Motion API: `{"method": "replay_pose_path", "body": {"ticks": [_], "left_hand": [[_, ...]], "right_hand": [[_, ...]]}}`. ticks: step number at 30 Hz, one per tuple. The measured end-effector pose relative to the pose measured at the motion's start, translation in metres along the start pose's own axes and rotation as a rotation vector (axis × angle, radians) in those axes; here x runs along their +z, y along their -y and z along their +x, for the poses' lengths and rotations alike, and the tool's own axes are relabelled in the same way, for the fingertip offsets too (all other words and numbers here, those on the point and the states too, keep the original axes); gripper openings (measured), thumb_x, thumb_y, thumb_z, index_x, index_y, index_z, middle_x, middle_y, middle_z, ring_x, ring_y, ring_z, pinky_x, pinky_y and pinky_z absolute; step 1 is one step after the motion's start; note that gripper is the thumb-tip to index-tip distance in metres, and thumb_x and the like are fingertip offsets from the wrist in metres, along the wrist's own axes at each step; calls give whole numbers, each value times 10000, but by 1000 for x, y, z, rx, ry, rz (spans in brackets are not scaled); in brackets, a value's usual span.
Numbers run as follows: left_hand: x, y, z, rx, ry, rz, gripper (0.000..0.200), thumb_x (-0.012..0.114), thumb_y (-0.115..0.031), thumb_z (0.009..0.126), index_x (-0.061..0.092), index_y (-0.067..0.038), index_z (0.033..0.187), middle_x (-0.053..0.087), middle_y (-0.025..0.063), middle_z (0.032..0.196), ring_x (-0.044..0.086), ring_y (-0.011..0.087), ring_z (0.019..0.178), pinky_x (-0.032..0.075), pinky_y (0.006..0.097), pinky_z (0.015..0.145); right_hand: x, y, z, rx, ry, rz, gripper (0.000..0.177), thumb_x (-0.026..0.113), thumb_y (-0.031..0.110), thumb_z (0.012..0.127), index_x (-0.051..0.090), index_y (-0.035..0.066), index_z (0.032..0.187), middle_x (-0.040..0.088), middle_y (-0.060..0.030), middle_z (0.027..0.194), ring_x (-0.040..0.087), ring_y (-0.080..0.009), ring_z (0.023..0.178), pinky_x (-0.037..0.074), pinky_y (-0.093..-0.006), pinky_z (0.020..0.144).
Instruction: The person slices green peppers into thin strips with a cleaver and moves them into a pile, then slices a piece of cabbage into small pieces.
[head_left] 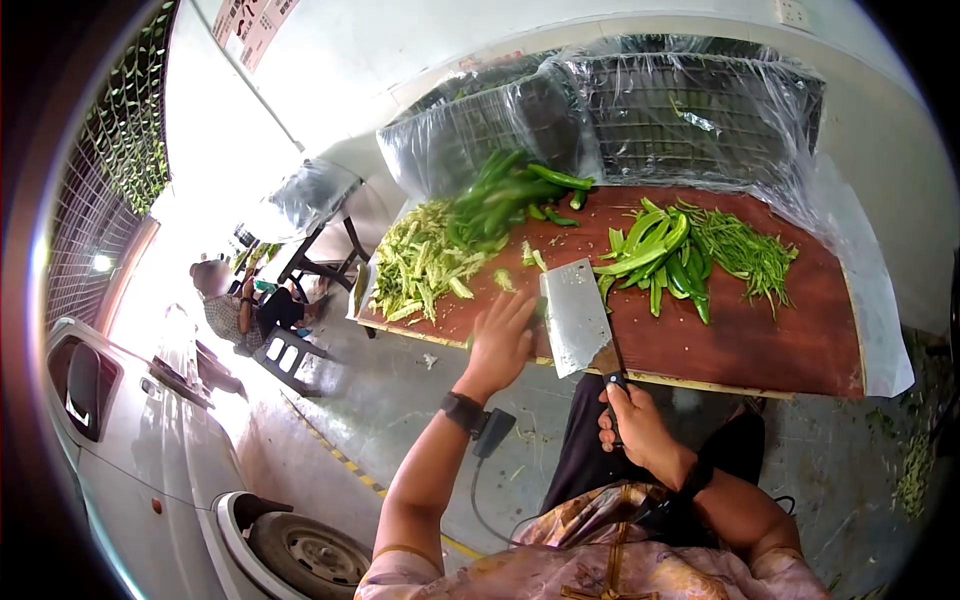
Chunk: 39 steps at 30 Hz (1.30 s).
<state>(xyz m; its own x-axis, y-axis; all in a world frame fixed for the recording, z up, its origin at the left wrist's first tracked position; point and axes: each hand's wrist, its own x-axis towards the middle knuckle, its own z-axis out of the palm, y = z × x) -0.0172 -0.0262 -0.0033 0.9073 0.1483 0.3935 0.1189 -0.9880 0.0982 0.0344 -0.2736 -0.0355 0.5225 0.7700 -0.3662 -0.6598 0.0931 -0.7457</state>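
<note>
My right hand (632,422) is closed round the black handle of a cleaver (577,318), whose broad blade lies over the front edge of the red-brown board (780,350). My left hand (502,340) is spread out, left of the blade, at the board's front edge; a bit of green shows beside its fingers. Pale cut pepper cores (420,265) are heaped on the left of the board. Behind them lie whole green peppers (490,205), partly blurred. Right of the blade are halved peppers (655,250) and a pile of thin green strips (740,250).
Crates wrapped in clear plastic (700,110) stand along the board's back edge. At the left, a seated person (235,310) is beside a small table (290,255). A pale vehicle (150,450) stands at the lower left. Green scraps lie on the floor at the right.
</note>
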Motion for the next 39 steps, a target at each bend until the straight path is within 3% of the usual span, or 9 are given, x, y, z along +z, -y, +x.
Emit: {"method": "replay_pose_path", "body": {"ticks": [8, 17, 20, 22, 39], "left_hand": [[0, 2, 0, 1, 17, 13, 503, 499, -137, 867, 437, -94, 1364, 397, 129, 1443, 323, 360, 1345, 262, 552, 1052], [-10, 5, -2, 25, 99, -51, 524, 498, -161, 877, 402, -92, 1386, 368, 156, 1459, 292, 358, 1368, 244, 529, 1080], [-7, 9, -12, -51, 29, -155, 567, 500, -194, 890, 343, -80, 1423, 313, 187, 1486, 234, 355, 1404, 195, 525, 1116], [-4, 6, -20, -142, 20, -38, 605, 497, -226, 903, 291, -61, 1448, 267, 207, 1505, 190, 353, 1423, 156, 521, 1136], [-8, 10, -26, -162, 17, -123, 624, 471, -310, 927, 281, -30, 1450, 267, 206, 1509, 184, 363, 1424, 145, 514, 1134]], "right_hand": [[-21, -4, -22, 38, 74, -14, 243, 423, 287, 1008, 445, 48, 973, 444, -41, 623, 427, -124, 472, 383, -298, 437], [2, -1, 11, 18, 53, -61, 264, 440, 305, 1002, 440, 42, 978, 454, -47, 620, 425, -123, 453, 384, -290, 421], [-3, -2, 7, -4, 44, -83, 257, 442, 296, 1002, 440, 40, 979, 457, -47, 618, 425, -122, 444, 376, -288, 411], [-6, -4, 7, -5, 40, -84, 251, 441, 289, 1003, 439, 38, 980, 458, -46, 618, 426, -122, 440, 372, -287, 408], [18, -10, 25, -6, 99, -94, 244, 445, 289, 1000, 446, 48, 960, 445, -36, 601, 421, -126, 444, 373, -290, 420]]}}
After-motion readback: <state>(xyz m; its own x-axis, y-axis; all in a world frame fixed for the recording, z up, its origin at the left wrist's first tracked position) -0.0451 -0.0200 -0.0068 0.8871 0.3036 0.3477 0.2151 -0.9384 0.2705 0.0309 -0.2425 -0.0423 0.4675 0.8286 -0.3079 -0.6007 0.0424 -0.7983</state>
